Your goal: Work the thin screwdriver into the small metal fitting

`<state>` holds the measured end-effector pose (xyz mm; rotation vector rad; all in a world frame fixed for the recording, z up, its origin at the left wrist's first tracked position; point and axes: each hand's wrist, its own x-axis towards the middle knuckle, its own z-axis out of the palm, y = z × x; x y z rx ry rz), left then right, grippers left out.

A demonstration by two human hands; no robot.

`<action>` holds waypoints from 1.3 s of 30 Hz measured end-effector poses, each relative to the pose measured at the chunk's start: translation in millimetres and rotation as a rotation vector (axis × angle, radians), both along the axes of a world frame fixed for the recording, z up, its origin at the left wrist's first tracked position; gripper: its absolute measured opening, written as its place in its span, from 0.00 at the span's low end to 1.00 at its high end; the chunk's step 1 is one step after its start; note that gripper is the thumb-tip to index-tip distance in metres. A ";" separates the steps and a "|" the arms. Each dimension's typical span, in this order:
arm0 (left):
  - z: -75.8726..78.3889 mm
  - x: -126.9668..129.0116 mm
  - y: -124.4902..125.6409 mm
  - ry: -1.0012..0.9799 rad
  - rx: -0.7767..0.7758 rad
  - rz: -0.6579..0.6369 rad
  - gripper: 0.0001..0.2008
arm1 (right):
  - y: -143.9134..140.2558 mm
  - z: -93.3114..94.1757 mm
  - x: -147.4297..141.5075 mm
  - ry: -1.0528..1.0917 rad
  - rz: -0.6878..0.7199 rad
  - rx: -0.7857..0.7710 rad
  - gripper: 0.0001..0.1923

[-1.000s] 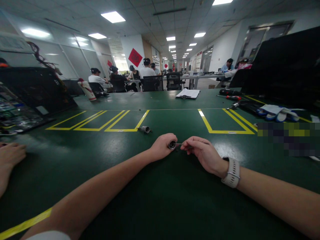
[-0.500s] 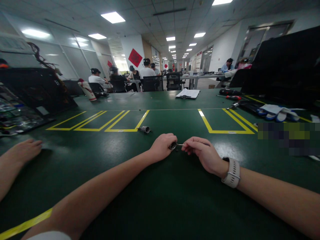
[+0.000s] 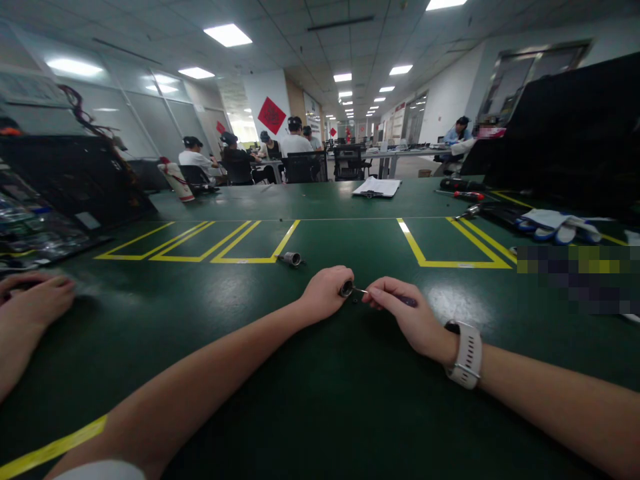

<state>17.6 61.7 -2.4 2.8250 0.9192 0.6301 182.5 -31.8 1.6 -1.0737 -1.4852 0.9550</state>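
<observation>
On the dark green bench (image 3: 320, 400), the left hand (image 3: 325, 293) has its grip curled round a small silver metal cylinder (image 3: 346, 289), mostly hidden by fingers. The right hand (image 3: 405, 313) pinches a thin purple-handled screwdriver (image 3: 395, 299), tip at the cylinder. A second matching cylinder (image 3: 291, 259) lies beyond. Another person's hand (image 3: 30, 303) rests far left, partly cut off.

Co-worker's hand (image 3: 35, 301) back toward edge

We could read no text anywhere; the red diamond sign (image 3: 271, 115) on the wall was too blurred.
</observation>
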 end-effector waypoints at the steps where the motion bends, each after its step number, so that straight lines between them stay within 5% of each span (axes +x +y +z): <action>1: 0.1 -0.1 -0.2 0.015 0.019 -0.003 0.03 | 0.0 0.0 0.0 -0.016 0.007 0.003 0.10; 14: -0.4 -3.0 0.2 -0.105 -0.061 -0.107 0.04 | 9.7 0.9 3.3 0.474 0.085 -0.277 0.09; 31: 0.7 -1.9 2.4 -0.094 -0.099 0.090 0.05 | 8.8 -0.5 0.5 0.471 0.008 -0.236 0.08; 39: 3.5 -1.8 0.6 -0.069 -0.117 0.107 0.05 | 8.3 -4.3 -0.5 0.306 -0.032 -0.211 0.09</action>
